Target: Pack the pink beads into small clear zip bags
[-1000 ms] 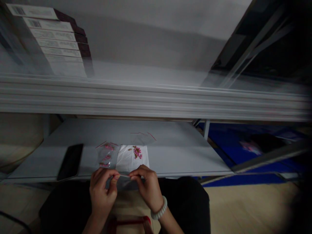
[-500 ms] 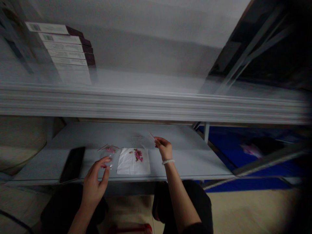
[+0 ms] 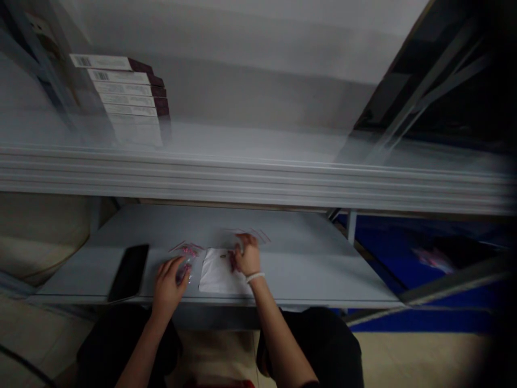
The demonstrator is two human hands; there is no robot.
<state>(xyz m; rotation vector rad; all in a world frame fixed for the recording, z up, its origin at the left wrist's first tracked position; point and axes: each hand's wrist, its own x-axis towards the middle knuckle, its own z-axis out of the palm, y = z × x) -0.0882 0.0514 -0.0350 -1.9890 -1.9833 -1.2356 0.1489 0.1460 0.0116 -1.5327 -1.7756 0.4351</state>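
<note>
My right hand (image 3: pixel 247 256) sits at the right edge of a white paper sheet (image 3: pixel 218 275), with its fingers down on a cluster of small pink beads (image 3: pixel 232 261). Most of the cluster is hidden by those fingers. My left hand (image 3: pixel 169 285) is at the sheet's left, its fingertips on a small clear plastic bag (image 3: pixel 183 274). A small brown bead (image 3: pixel 223 256) lies on the paper. Behind it are more clear bags with red-edged seals, one holding pink beads (image 3: pixel 186 250), and others (image 3: pixel 248 235) lying flat near my right hand.
A black phone (image 3: pixel 129 272) lies on the grey shelf board (image 3: pixel 299 275) to the left. Above is a white shelf holding a stack of flat boxes (image 3: pixel 125 91). My dark-clothed lap lies below the board's front edge, and blue material shows at right.
My right hand has come from the bags at the back down onto the beads. My left hand has moved slightly right to the small bag. The view has tilted slightly.
</note>
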